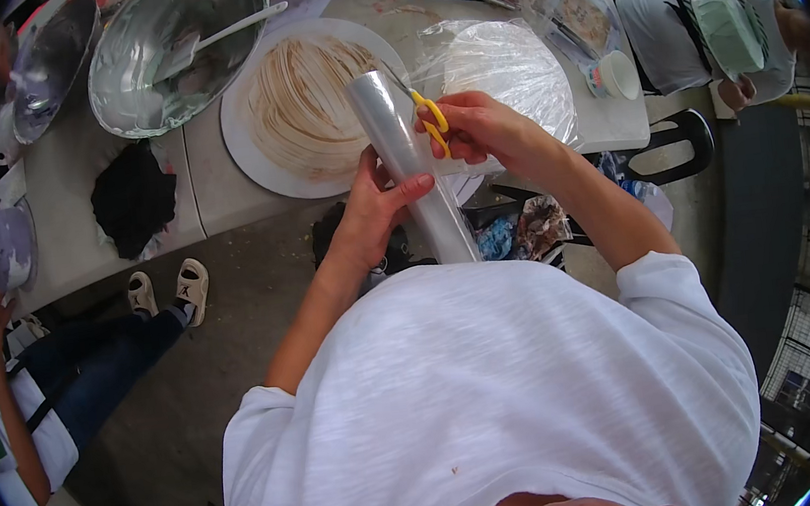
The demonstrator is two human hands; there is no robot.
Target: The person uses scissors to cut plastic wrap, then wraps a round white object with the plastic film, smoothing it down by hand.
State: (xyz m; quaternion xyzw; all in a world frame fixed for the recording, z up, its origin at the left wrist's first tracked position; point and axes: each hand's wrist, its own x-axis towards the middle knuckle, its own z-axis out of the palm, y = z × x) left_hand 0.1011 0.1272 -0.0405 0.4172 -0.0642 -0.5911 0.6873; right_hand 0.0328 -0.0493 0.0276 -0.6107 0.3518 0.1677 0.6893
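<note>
My left hand [385,206] grips a long roll of clear plastic film [401,148], tilted with its upper end over a round white board [242,136]. Brown smears cover the middle of that board. In my right hand [469,126] is a pair of scissors with yellow handles [439,118], the blades pointing up and left beside the roll's upper end. Whether the blades touch the film I cannot tell. Right of the board, a round white disc [504,69] lies under crumpled clear plastic. The lower end of the roll reaches down close to my shirt.
A large metal bowl [112,84] with a white-handled spatula [240,26] stands back left. A black cloth [133,198] lies on the table's left part. A white tub [617,75] stands at the right. People are at both sides; a plastic chair [700,144] is beyond the right edge.
</note>
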